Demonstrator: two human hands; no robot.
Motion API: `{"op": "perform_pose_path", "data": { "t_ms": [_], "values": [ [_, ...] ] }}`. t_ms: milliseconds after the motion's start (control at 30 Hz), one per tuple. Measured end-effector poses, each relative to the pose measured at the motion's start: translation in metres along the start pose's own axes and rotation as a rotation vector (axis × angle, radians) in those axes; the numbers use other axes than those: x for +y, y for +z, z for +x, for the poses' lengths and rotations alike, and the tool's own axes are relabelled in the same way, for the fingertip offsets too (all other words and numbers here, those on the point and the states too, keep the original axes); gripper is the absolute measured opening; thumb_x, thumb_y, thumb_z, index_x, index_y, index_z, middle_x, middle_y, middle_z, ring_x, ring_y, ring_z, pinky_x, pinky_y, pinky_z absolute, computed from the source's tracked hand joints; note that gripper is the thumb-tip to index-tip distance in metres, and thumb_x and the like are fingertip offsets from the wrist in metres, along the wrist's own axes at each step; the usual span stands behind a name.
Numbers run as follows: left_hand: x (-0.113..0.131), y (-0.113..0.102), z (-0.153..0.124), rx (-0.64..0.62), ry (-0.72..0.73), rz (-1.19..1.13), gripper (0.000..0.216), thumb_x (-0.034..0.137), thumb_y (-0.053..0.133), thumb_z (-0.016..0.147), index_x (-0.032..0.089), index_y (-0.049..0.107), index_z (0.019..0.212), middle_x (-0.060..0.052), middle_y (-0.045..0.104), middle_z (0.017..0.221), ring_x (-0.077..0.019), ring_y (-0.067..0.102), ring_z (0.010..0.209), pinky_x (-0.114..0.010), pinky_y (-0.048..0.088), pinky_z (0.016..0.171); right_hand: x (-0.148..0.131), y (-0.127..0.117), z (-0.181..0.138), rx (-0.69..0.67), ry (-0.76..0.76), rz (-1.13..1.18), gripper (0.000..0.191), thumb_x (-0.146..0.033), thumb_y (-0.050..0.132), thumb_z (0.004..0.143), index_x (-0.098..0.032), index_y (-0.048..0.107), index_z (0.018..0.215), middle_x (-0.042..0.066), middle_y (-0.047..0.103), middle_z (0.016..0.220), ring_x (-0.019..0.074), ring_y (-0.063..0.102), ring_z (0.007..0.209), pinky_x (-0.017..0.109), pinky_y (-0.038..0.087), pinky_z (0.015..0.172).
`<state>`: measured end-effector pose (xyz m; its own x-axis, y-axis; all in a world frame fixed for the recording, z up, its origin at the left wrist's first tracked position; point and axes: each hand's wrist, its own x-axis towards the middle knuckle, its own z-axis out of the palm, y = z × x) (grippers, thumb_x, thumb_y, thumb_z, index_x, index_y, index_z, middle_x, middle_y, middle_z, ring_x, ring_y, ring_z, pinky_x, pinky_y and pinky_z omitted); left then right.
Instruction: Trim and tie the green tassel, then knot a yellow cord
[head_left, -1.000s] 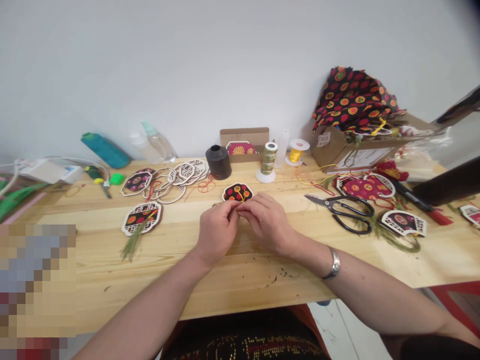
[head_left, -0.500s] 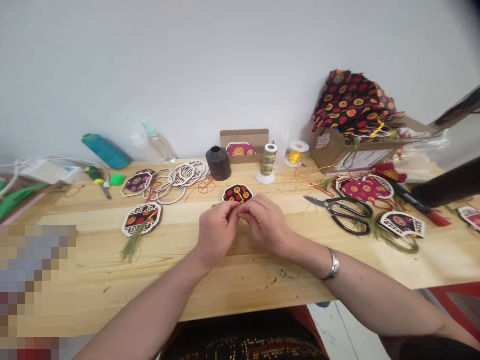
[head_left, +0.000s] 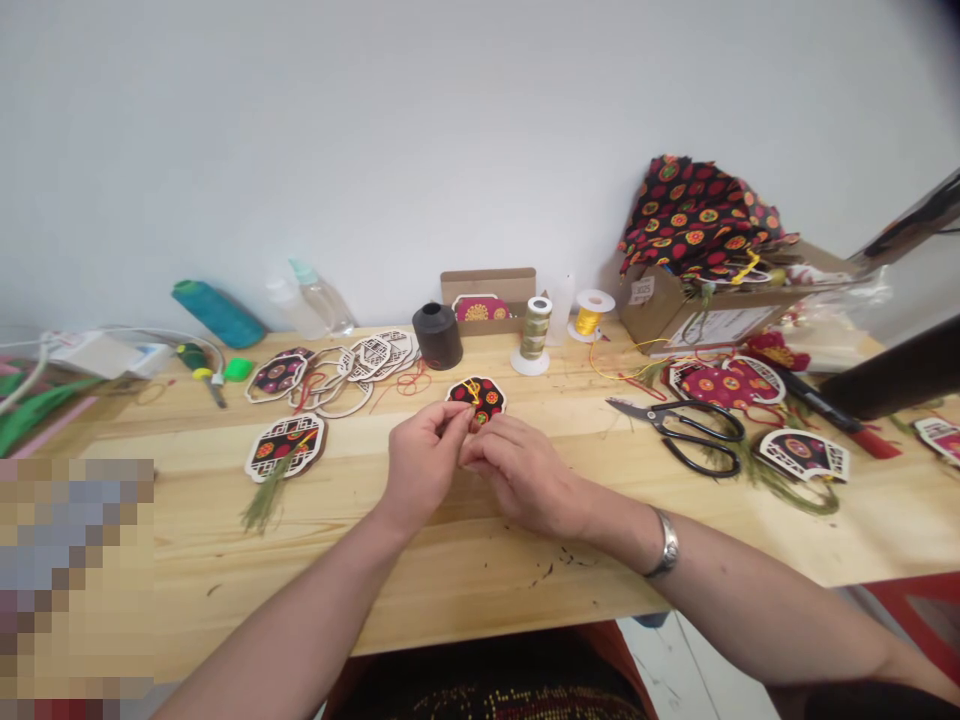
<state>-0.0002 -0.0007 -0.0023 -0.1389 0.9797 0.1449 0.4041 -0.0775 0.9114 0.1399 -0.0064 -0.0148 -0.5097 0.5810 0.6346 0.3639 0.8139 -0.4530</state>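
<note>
A black ornament with a red and orange flower pattern and a pale rim lies on the table just beyond my fingertips. A yellow cord loops over its face and runs down to my fingers. My left hand is closed, thumb and forefinger pinched on the yellow cord at the ornament's near edge. Beside it, my right hand is also closed in a pinch, its fingertips almost touching the left ones. Whatever the right fingers hold is too small and hidden to make out.
Black-handled scissors lie to the right, near a fan-shaped ornament. On the left is a tasselled ornament. A black thread cone, a green thread spool and a yellow cord spool stand behind. A cardboard box holds patterned cloth.
My hands have come slightly nearer and parted a little at the fingertips, the right one lower. More of the ornament shows, and its yellow cord now lies farther left. The view has shifted slightly.
</note>
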Motion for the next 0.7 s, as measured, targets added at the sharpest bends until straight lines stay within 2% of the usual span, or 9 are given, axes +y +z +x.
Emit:
{"op": "perform_pose_path", "data": {
  "t_ms": [233, 333, 433, 500, 600, 633, 700],
  "values": [
    [0.000, -0.001, 0.002, -0.019, -0.024, -0.083, 0.012, 0.025, 0.062, 0.076, 0.016, 0.070, 0.078, -0.001, 0.073, 0.068, -0.0153, 0.066, 0.065, -0.026, 0.052, 0.066, -0.002, -0.002, 0.001, -0.089, -0.068, 0.052, 0.021, -0.003, 0.040, 0.081, -0.017, 0.055, 0.080, 0.004, 0.063, 0.079, 0.0139, 0.053, 0.078, 0.028, 0.047, 0.076],
    [0.000, -0.001, 0.002, -0.018, -0.050, -0.110, 0.013, 0.025, 0.062, 0.076, 0.015, 0.069, 0.079, -0.001, 0.072, 0.067, -0.0146, 0.065, 0.062, -0.024, 0.051, 0.060, -0.003, -0.006, 0.002, -0.168, -0.090, 0.071, 0.014, -0.013, 0.044, 0.085, -0.017, 0.057, 0.081, 0.005, 0.064, 0.079, 0.0145, 0.055, 0.079, 0.032, 0.046, 0.081],
    [0.002, -0.002, 0.002, -0.024, -0.092, -0.115, 0.012, 0.024, 0.062, 0.076, 0.015, 0.069, 0.078, -0.001, 0.071, 0.065, -0.0125, 0.061, 0.057, -0.022, 0.047, 0.052, -0.006, -0.013, 0.002, -0.210, -0.082, 0.138, 0.023, -0.029, 0.048, 0.088, -0.019, 0.055, 0.068, 0.002, 0.058, 0.065, 0.0134, 0.051, 0.066, 0.029, 0.045, 0.070],
    [0.003, -0.003, 0.002, -0.032, -0.109, -0.122, 0.013, 0.025, 0.062, 0.076, 0.015, 0.069, 0.079, -0.001, 0.071, 0.065, -0.0115, 0.059, 0.055, -0.021, 0.044, 0.049, -0.009, -0.018, 0.003, -0.179, -0.012, 0.211, 0.037, -0.031, 0.045, 0.089, -0.019, 0.046, 0.054, -0.002, 0.046, 0.052, 0.0109, 0.043, 0.054, 0.026, 0.040, 0.059],
    [0.004, -0.003, 0.002, -0.049, -0.119, -0.150, 0.015, 0.026, 0.062, 0.076, 0.014, 0.070, 0.081, -0.001, 0.070, 0.064, -0.0107, 0.057, 0.053, -0.021, 0.041, 0.047, -0.008, -0.022, 0.007, 0.004, 0.229, 0.329, 0.045, -0.027, 0.042, 0.089, -0.019, 0.035, 0.045, -0.005, 0.031, 0.045, 0.0079, 0.030, 0.046, 0.024, 0.031, 0.050],
    [0.004, -0.003, 0.002, -0.052, -0.120, -0.159, 0.015, 0.026, 0.062, 0.076, 0.014, 0.070, 0.081, -0.001, 0.069, 0.064, -0.0106, 0.056, 0.052, -0.021, 0.041, 0.047, -0.006, -0.022, 0.009, 0.081, 0.336, 0.363, 0.044, -0.027, 0.044, 0.088, -0.019, 0.037, 0.045, -0.005, 0.032, 0.046, 0.0076, 0.030, 0.045, 0.024, 0.029, 0.048],
    [0.004, -0.003, 0.002, -0.055, -0.114, -0.176, 0.014, 0.025, 0.062, 0.075, 0.014, 0.070, 0.080, 0.000, 0.067, 0.059, -0.0107, 0.056, 0.051, -0.021, 0.041, 0.046, 0.000, -0.019, 0.012, 0.189, 0.549, 0.458, 0.035, -0.031, 0.052, 0.085, -0.017, 0.050, 0.052, -0.004, 0.043, 0.049, 0.0078, 0.037, 0.048, 0.024, 0.030, 0.049]
  ]
}}
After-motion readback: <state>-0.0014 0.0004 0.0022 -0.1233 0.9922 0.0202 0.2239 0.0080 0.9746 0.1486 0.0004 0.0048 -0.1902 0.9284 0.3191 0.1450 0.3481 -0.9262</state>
